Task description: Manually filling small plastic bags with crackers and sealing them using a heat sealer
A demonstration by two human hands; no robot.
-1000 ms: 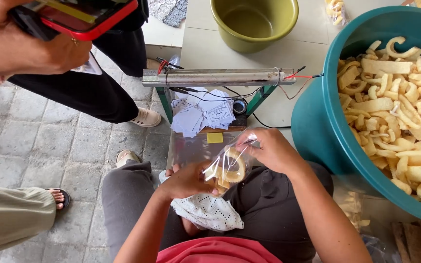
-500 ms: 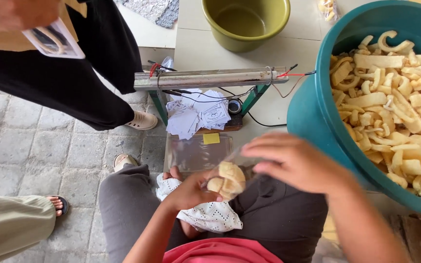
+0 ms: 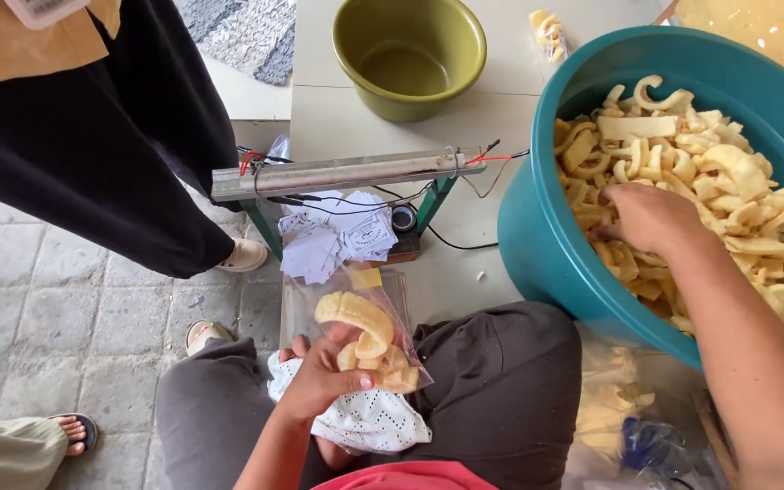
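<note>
1. Left hand (image 3: 319, 381) holds a clear plastic bag (image 3: 356, 308) over the lap, fingers clamped on its lower edge; a few pale crackers (image 3: 365, 331) sit inside, bag mouth pointing up and away
2. Right hand (image 3: 651, 218) is down in the teal tub (image 3: 537, 236), palm on the heap of loose crackers (image 3: 728, 181); fingers are buried in the pile, so can't tell if they're apart or gripping anything
3. Tub stands right of the lap, rim just beside the right knee, filled with curled and strip-shaped pieces
4. White dotted cloth (image 3: 369, 422) lies on the lap under the left hand, touching it
5. Ahead of the knees: a metal bar sealer (image 3: 347, 172) on green legs with red and black wires, a loose pile of small paper labels (image 3: 333, 240) under it, a stack of flat clear bags just below the labels
6. Green bowl (image 3: 410, 54) sits further back on the bench (image 3: 338, 118), well apart from both hands
7. Another person in dark clothing (image 3: 93, 154) stands at left on the paved floor; a sandalled foot (image 3: 70, 431) shows bottom left
</note>
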